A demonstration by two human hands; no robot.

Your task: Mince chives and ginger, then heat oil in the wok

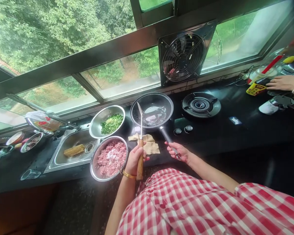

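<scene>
My left hand (pixel 134 159) is closed around the wooden handle of a spatula (pixel 141 130), whose metal blade tilts up over the left side of a dark frying pan (pixel 170 111). My right hand (pixel 180 152) grips the pan's handle. Shiny liquid, which looks like oil, coats the pan's bottom. A folded beige cloth (pixel 152 147) lies on the counter between my hands. Beside my left wrist, a metal bowl (pixel 92 166) holds raw minced meat (pixel 105 158) with white powder on top. Behind it stands another metal bowl (pixel 94 122) with chopped greens (pixel 112 123).
Right of the pan is a bare gas burner (pixel 201 104). A sink (pixel 61 163) with a scrubber-like brown piece (pixel 74 150) is at left, near a clear cup (pixel 30 175). Another person's hand (pixel 280 83) touches items by a yellow package (pixel 256 89) and a jar (pixel 269 107).
</scene>
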